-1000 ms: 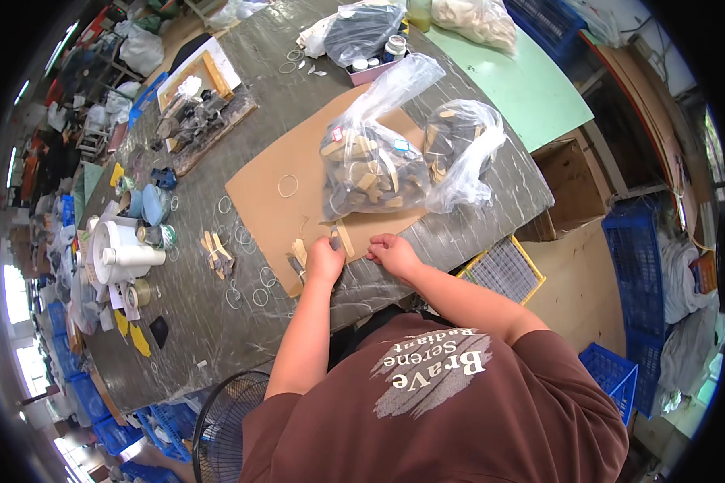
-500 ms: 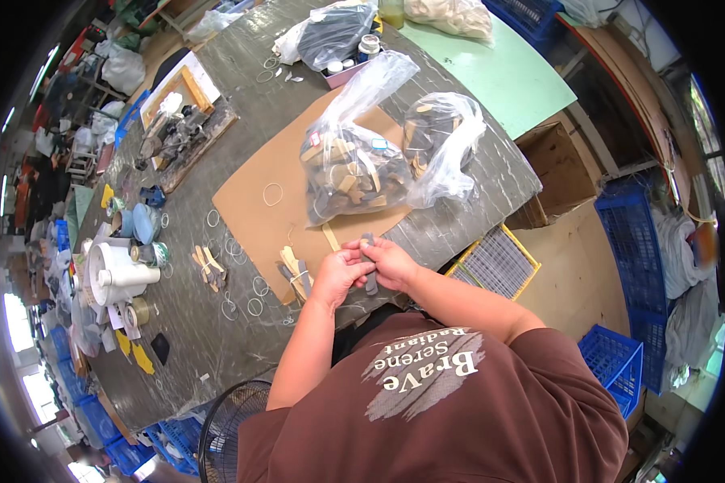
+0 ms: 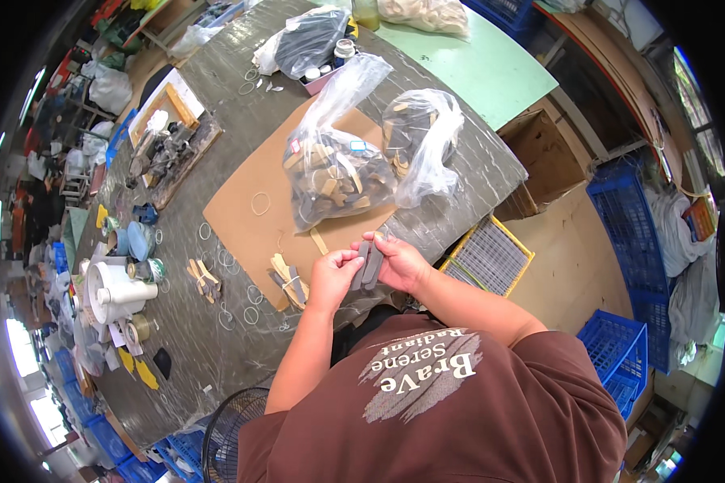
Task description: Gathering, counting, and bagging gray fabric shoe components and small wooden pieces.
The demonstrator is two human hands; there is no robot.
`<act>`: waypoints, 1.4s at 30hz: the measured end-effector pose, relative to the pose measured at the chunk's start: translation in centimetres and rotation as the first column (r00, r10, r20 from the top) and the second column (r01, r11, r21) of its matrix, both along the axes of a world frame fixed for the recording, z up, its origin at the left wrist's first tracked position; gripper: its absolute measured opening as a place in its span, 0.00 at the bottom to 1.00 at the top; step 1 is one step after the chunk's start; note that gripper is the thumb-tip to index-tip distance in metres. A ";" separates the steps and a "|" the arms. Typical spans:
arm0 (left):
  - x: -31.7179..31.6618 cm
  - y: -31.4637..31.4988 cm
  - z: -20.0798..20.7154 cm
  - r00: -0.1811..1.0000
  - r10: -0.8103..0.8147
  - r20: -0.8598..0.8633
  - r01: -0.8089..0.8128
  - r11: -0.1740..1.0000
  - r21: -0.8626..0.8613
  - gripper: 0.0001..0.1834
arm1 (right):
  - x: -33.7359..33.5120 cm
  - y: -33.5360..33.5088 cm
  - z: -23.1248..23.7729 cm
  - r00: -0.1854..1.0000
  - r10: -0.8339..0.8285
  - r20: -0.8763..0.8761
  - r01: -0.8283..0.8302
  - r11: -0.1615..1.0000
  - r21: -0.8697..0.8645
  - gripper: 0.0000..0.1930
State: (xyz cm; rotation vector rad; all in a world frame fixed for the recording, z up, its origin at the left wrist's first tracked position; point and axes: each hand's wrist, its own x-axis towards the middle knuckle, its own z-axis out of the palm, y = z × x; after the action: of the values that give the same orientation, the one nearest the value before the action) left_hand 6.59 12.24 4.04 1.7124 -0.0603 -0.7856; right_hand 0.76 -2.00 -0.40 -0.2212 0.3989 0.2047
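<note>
Close in front of my body, my left hand (image 3: 335, 275) pinches a flat dark grey strip (image 3: 359, 269). Against it, side by side, lies a second grey strip (image 3: 374, 266), gripped by my right hand (image 3: 402, 264). What the strips are for or made of I cannot tell. A single tan strip (image 3: 319, 241) lies just beyond my left hand. Left of that hand is a banded bundle of tan and grey strips (image 3: 288, 282), and farther left another bundle (image 3: 205, 282). Beyond my hands sits a clear plastic bag (image 3: 330, 173) full of similar strips.
Brown cardboard (image 3: 246, 201) covers part of the dark table (image 3: 217, 338). A second clear bag (image 3: 417, 149) stands right of the first. Loose rubber bands, tape rolls (image 3: 137, 328) and a white container (image 3: 113, 294) are leftward. A yellow-rimmed crate (image 3: 489, 256) is at the right, a fan (image 3: 232, 427) below.
My hands have drawn slightly apart, and two grey strips now show side by side where one showed before. The whole view has shifted a little.
</note>
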 end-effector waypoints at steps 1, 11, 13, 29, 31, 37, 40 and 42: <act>0.0 0.0 0.2 1.000 0.003 -0.026 -0.004 1.000 -0.026 0.08 | -0.2 -0.1 -0.1 1.000 0.010 0.003 -0.010 1.000 0.014 0.11; -0.7 -1.2 2.1 0.999 -0.042 -0.009 0.041 0.995 -0.096 0.07 | -0.4 -0.6 1.6 0.999 0.017 -0.046 -0.014 0.998 0.064 0.21; -0.8 -1.2 1.4 0.999 -0.041 -0.008 0.040 0.994 -0.098 0.06 | -0.5 -0.5 1.8 0.999 0.021 -0.044 -0.018 0.998 0.054 0.21; -0.7 -1.5 0.4 0.996 -0.046 0.079 0.049 0.998 -0.036 0.05 | -1.0 -0.8 1.6 0.987 -0.010 0.158 -0.002 0.997 0.075 0.17; -0.7 -1.8 0.6 0.995 -0.046 0.092 0.049 0.999 -0.024 0.05 | -1.0 -1.0 1.3 0.991 0.002 0.137 -0.006 0.999 0.034 0.17; 0.0 -1.4 1.9 0.995 0.051 -0.084 -0.056 0.997 -0.048 0.06 | -0.6 -2.1 1.8 0.990 -0.107 0.091 0.093 0.985 0.145 0.15; 0.2 -1.0 2.7 0.987 0.023 -0.159 -0.025 1.000 -0.009 0.09 | -0.5 -2.7 2.6 0.988 -0.147 0.049 0.135 0.971 0.199 0.15; 0.1 -1.1 2.8 0.957 -0.022 -0.288 0.012 0.999 -0.036 0.09 | -0.5 -3.0 2.3 0.981 -0.173 0.086 0.153 0.967 0.204 0.16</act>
State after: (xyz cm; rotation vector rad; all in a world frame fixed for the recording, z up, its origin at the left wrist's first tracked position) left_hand 6.65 11.18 6.82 1.5512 0.1116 -1.0340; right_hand 0.29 -4.97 1.88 -0.0036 0.2895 0.0693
